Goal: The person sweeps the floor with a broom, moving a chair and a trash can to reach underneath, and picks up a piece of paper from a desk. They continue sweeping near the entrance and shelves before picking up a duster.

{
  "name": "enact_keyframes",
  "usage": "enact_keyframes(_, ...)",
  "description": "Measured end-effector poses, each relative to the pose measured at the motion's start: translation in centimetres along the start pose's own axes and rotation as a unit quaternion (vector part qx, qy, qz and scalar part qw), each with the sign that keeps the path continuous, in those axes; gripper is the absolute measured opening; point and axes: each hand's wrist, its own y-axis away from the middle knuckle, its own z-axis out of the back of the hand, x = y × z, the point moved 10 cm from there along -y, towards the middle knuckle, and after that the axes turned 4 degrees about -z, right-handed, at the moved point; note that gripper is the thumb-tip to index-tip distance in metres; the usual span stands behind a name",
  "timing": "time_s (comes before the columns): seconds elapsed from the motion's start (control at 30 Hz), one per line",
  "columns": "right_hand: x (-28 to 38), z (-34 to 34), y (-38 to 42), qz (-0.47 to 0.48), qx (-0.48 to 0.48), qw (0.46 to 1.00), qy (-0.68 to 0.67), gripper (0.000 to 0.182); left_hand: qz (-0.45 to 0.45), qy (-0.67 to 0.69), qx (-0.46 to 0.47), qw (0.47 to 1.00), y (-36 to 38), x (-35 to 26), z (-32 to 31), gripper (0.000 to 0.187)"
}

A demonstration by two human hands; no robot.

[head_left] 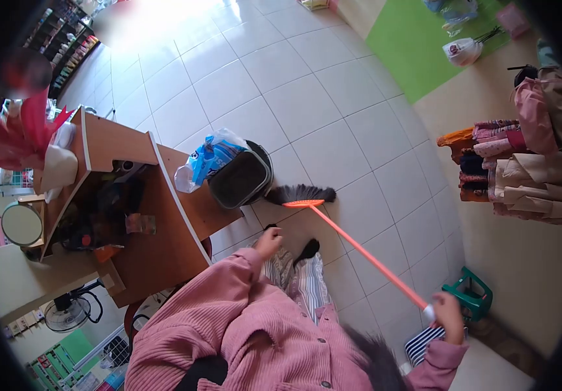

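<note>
My right hand (449,314) grips the upper end of a broom's orange handle (366,254) at the lower right. The broom's black bristles (300,193) rest on the white tiled floor (307,98), right beside a dark waste bin (242,177). A blue and white plastic bag (208,159) lies against the bin's far side. My left hand (268,242) is curled, with nothing visible in it, next to the edge of a wooden desk (163,251). Pink corduroy sleeves cover both arms.
The desk's shelves hold dark clutter, with a red and white decoration (33,137) on top. Folded clothes hang on a rack (522,166) at the right. A green stool (469,293) stands near my right hand. A fan (64,314) sits lower left; a white bag (462,51) lies far right.
</note>
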Motion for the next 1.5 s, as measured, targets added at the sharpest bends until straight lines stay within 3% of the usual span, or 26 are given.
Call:
enact_keyframes(0.03,-3.6,-3.3,-2.6,-0.018,0.094,0.995,0.024,0.031,0.009,-0.004,-0.029,1.000,0.5,0.1,2.5,0.031)
enact_keyframes(0.1,-4.6,-11.3,-1.7,-0.124,0.284,0.942,-0.128,0.038,0.035,-0.024,-0.072,0.997,0.9,0.5,7.0,0.026)
enact_keyframes(0.13,-6.5,-16.8,-4.3,-0.052,0.382,0.911,-0.147,0.040,0.053,-0.043,-0.085,0.994,1.2,1.1,8.8,0.025)
enact_keyframes(0.17,-4.5,-19.5,-2.6,-0.088,0.431,0.867,-0.235,0.030,0.035,-0.068,-0.100,0.992,1.6,-0.1,10.4,0.024)
enact_keyframes(0.2,-3.7,-23.1,-3.0,-0.099,0.467,0.812,-0.335,0.021,0.016,-0.094,-0.114,0.989,2.2,-1.2,11.8,0.023)
enact_keyframes(0.27,-2.2,-26.2,-3.5,-0.167,0.404,0.801,-0.409,0.029,-0.076,-0.268,-0.130,0.951,4.2,-6.2,13.7,0.019)
enact_keyframes(0.37,-0.9,-28.1,-6.1,-0.055,0.483,0.788,-0.378,0.028,-0.178,-0.362,-0.173,0.899,8.0,-12.0,14.8,0.012)
enact_keyframes(0.47,0.2,-21.1,-4.8,-0.029,0.389,0.880,-0.272,0.029,-0.213,-0.439,-0.196,0.851,10.8,-12.7,15.2,0.015)
enact_keyframes(0.53,-1.5,-17.3,-7.1,0.146,0.255,0.945,-0.145,0.030,-0.167,-0.451,-0.184,0.857,11.9,-11.6,15.6,0.016)
enact_keyframes(0.6,-0.6,-12.7,-5.9,0.344,0.053,0.937,0.022,0.037,-0.128,-0.454,-0.179,0.863,12.8,-10.2,16.2,0.016)
enact_keyframes(0.7,-1.2,-8.9,-5.0,0.235,0.034,0.961,0.138,0.045,-0.089,-0.447,-0.182,0.871,12.9,-8.4,16.5,0.017)
enact_keyframes(0.8,-1.5,-7.6,-5.4,0.271,-0.017,0.948,0.165,0.044,-0.072,-0.449,-0.177,0.873,12.9,-7.6,16.6,0.018)
enact_keyframes(1.1,-0.5,-8.3,-5.7,0.322,-0.072,0.907,0.260,0.056,-0.029,-0.421,-0.136,0.896,10.3,-6.8,15.0,0.015)
enact_keyframes(1.2,-0.2,-8.7,-4.9,0.335,-0.072,0.894,0.290,0.059,0.018,-0.350,-0.050,0.935,8.3,-5.5,12.8,0.016)
enact_keyframes(1.3,0.8,-10.5,-4.4,0.392,0.023,0.898,0.199,0.062,0.004,-0.311,-0.001,0.950,6.4,-5.5,9.4,0.023)
enact_keyframes(1.37,1.8,-11.7,-3.1,0.405,0.082,0.896,0.164,0.063,-0.049,-0.292,0.035,0.955,4.4,-6.8,5.6,0.024)
enact_keyframes(1.43,5.5,-12.1,0.0,0.390,0.107,0.892,0.202,0.064,-0.086,-0.289,0.099,0.948,3.9,-13.3,0.9,0.033)
enact_keyframes(1.5,8.2,-12.2,2.5,0.364,0.126,0.872,0.300,0.065,-0.212,-0.254,0.117,0.936,3.6,-16.9,-4.9,0.040)
